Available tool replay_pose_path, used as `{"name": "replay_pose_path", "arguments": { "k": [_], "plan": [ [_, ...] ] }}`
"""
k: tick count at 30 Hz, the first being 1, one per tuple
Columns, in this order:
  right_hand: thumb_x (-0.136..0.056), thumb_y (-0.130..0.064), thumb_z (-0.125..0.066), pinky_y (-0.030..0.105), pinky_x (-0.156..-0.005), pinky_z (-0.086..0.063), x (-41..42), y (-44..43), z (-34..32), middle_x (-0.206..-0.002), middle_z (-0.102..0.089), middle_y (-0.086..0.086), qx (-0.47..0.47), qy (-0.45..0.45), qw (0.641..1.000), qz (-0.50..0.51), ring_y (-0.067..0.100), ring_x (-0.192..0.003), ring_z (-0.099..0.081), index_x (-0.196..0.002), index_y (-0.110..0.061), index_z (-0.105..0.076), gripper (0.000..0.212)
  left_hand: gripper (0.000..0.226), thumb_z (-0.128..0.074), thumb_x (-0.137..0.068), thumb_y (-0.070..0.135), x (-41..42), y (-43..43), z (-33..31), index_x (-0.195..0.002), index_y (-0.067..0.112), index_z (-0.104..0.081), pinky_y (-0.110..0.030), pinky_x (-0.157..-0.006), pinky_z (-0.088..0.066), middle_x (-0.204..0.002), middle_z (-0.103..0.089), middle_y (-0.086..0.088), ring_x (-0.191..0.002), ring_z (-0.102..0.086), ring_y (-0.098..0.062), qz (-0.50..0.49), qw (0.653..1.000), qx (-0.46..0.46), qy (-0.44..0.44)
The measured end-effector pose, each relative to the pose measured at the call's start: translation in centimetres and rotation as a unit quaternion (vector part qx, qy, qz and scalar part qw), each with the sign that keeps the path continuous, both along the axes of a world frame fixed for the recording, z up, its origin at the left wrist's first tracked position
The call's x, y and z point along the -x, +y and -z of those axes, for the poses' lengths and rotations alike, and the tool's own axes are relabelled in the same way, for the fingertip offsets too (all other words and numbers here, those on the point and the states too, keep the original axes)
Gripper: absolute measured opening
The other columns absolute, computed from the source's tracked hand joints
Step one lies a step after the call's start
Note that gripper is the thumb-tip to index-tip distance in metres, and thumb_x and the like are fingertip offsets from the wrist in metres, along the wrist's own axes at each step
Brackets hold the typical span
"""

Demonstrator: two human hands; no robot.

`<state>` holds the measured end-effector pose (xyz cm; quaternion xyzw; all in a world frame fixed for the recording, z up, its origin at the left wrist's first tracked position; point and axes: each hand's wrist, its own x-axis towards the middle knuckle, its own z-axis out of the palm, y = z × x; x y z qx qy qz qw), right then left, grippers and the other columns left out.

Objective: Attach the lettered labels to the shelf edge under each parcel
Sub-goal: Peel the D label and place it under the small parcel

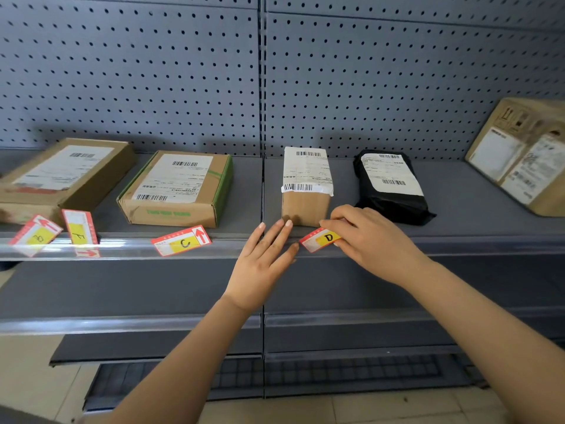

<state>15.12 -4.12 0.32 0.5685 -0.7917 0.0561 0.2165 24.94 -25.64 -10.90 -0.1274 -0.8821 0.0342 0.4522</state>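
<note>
My right hand (pixel 363 237) pinches the red-and-yellow label D (pixel 321 239) at the shelf edge (pixel 128 249), in front of a small upright cardboard parcel (pixel 305 206). My left hand (pixel 266 255) lies flat beside it, fingers spread, its tips on the edge just left of the label. Label C (pixel 182 240) rests tilted on the edge below a green-taped box (pixel 177 191). Labels F (pixel 80 229) and B (pixel 36 235) lean at the far left, in front of a flat brown box (pixel 64 175).
A black plastic mailer (pixel 391 188) lies right of the small parcel. A large cardboard box (pixel 522 154) leans at the far right. Grey pegboard (pixel 183 71) backs the shelf. Lower shelves (pixel 122 322) jut out beneath my arms, with tiled floor below.
</note>
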Motion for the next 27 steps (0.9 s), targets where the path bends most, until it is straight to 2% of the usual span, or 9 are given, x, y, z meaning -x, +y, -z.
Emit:
{"name": "replay_pose_path", "arguments": {
  "k": [3, 7, 10, 13, 17, 21, 24, 27],
  "plan": [
    [-0.08, -0.007, -0.071, 0.04, -0.065, -0.052, -0.1, -0.4, 0.5, -0.109, -0.053, 0.008, -0.009, -0.032, 0.999, -0.002, 0.025, -0.081, -0.055, -0.12, -0.007, -0.061, 0.041, 0.044, -0.077, -0.084, 0.011, 0.0, 0.0, 0.2, -0.121, 0.012, -0.054, -0.052, -0.115, -0.03, -0.143, -0.048, -0.02, -0.136, -0.044, -0.033, -0.007, 1.0, 0.002, -0.008],
    [-0.085, -0.012, -0.063, 0.034, -0.074, -0.051, -0.7, -0.4, 0.9, -0.114, -0.051, 0.005, -0.007, -0.055, 0.998, 0.009, 0.02, -0.09, -0.055, -0.124, -0.008, -0.059, 0.04, 0.042, -0.076, -0.085, 0.013, 0.1, -0.1, 0.1, -0.121, 0.012, -0.054, -0.052, -0.115, -0.03, -0.144, -0.048, -0.019, -0.136, -0.043, -0.033, -0.01, 1.0, 0.003, -0.015],
    [-0.081, -0.012, -0.066, 0.036, -0.074, -0.05, -1.1, -0.1, 1.0, -0.108, -0.055, 0.005, 0.005, -0.038, 0.999, 0.026, 0.021, -0.086, -0.055, -0.116, -0.007, -0.063, 0.036, 0.032, -0.072, -0.089, 0.018, 0.0, 0.1, -0.2, -0.117, 0.012, -0.057, -0.052, -0.114, -0.032, -0.143, -0.05, -0.018, -0.135, -0.045, -0.031, -0.012, 1.0, -0.001, -0.013],
    [-0.078, -0.013, -0.069, 0.038, -0.08, -0.049, -1.4, 0.3, 1.1, -0.11, -0.057, 0.007, 0.021, -0.035, 0.998, 0.043, 0.025, -0.091, -0.057, -0.112, -0.009, -0.066, 0.035, 0.023, -0.066, -0.093, 0.021, -0.5, 0.4, -0.8, -0.113, 0.01, -0.065, -0.053, -0.112, -0.034, -0.141, -0.052, -0.015, -0.133, -0.048, -0.028, -0.015, 1.0, -0.009, -0.014],
    [-0.078, -0.014, -0.069, 0.035, -0.084, -0.045, -2.3, 0.1, 0.8, -0.113, -0.057, 0.006, 0.031, -0.037, 0.997, 0.052, 0.025, -0.095, -0.056, -0.116, -0.011, -0.065, 0.038, 0.03, -0.062, -0.093, 0.026, -1.6, 0.5, -2.0, -0.12, 0.013, -0.059, -0.049, -0.112, -0.034, -0.138, -0.057, -0.01, -0.13, -0.053, -0.024, -0.001, 0.999, -0.027, -0.027],
    [-0.078, -0.014, -0.069, 0.035, -0.086, -0.043, -4.7, -1.1, 0.6, -0.111, -0.057, 0.005, 0.068, -0.057, 0.995, 0.051, 0.024, -0.093, -0.054, -0.111, -0.012, -0.066, 0.034, 0.034, -0.067, -0.089, 0.023, -4.5, 1.2, -3.9, -0.121, 0.011, -0.064, -0.041, -0.113, -0.034, -0.125, -0.064, -0.004, -0.119, -0.057, -0.02, -0.008, 0.992, -0.122, -0.02],
    [-0.081, -0.016, -0.066, 0.035, -0.087, -0.043, -7.4, -2.9, 0.9, -0.109, -0.057, 0.001, 0.088, -0.087, 0.991, 0.045, 0.021, -0.096, -0.054, -0.112, -0.014, -0.065, 0.032, 0.032, -0.066, -0.089, 0.024, -8.0, 1.4, -5.3, -0.119, 0.012, -0.063, -0.034, -0.103, -0.04, -0.115, -0.065, -0.001, -0.108, -0.056, -0.018, -0.037, 0.981, -0.19, -0.01],
    [-0.08, -0.017, -0.068, 0.032, -0.087, -0.043, -10.6, -5.5, 0.9, -0.106, -0.057, 0.0, 0.132, -0.122, 0.983, 0.032, 0.019, -0.098, -0.054, -0.113, -0.014, -0.066, 0.033, 0.033, -0.067, -0.089, 0.025, -11.8, 0.3, -5.9, -0.12, 0.014, -0.062, -0.027, -0.094, -0.039, -0.115, -0.064, -0.001, -0.105, -0.055, -0.017, -0.114, 0.96, -0.254, -0.022]
  ]
}}
